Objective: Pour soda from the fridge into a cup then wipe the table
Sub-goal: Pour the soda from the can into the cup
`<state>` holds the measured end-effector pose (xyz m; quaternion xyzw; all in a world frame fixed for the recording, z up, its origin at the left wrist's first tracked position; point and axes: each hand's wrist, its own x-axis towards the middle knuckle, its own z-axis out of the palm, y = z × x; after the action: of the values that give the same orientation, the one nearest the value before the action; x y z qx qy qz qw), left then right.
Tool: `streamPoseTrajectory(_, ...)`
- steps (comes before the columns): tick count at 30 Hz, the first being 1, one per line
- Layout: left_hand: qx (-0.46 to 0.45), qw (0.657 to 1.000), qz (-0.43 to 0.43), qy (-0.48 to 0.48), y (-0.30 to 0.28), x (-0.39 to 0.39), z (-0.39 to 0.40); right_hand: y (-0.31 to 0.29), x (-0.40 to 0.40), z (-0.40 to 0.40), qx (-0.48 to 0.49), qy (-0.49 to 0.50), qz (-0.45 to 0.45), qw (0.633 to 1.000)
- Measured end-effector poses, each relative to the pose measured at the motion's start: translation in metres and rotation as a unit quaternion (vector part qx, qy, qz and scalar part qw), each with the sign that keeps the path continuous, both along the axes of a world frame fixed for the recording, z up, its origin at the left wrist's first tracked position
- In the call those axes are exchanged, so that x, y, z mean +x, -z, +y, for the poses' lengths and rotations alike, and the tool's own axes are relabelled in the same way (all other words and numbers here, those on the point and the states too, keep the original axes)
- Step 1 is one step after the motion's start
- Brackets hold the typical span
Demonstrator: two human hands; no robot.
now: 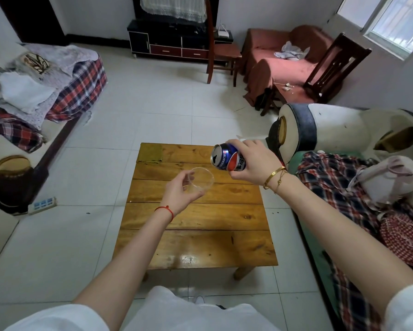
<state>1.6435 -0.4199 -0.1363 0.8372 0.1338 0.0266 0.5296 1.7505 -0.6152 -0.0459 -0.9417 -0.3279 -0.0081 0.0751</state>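
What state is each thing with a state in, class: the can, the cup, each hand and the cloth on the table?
Soda can: opened, tipped on its side towards the cup, no soda pouring yet.
Clear cup: upright, looks empty.
Right hand: grips the can.
Left hand: fingers curled round the cup.
Green cloth: lying flat on the table's far left corner, untouched.

home living room; sofa (284, 65), TV cabinet (167, 41)

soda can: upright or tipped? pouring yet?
Tipped. The soda can lies nearly sideways in the right hand, its opened top facing left, above the clear cup held by the left hand. No visible stream; the cup looks empty.
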Motion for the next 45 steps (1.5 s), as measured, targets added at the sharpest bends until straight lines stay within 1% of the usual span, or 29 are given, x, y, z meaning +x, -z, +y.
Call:
streamPoseTrajectory(15, 0.01, 1.0, 0.008, -0.002, 0.005, 0.009, 0.001, -0.012, 0.007, 0.006, -0.031, -0.01, -0.052, 0.998)
streamPoseTrajectory(45, 0.015, 1.0, 0.003, -0.014, 0.01, 0.026, 0.012, -0.017, 0.023, 0.013, -0.044, -0.016, -0.07, 0.996)
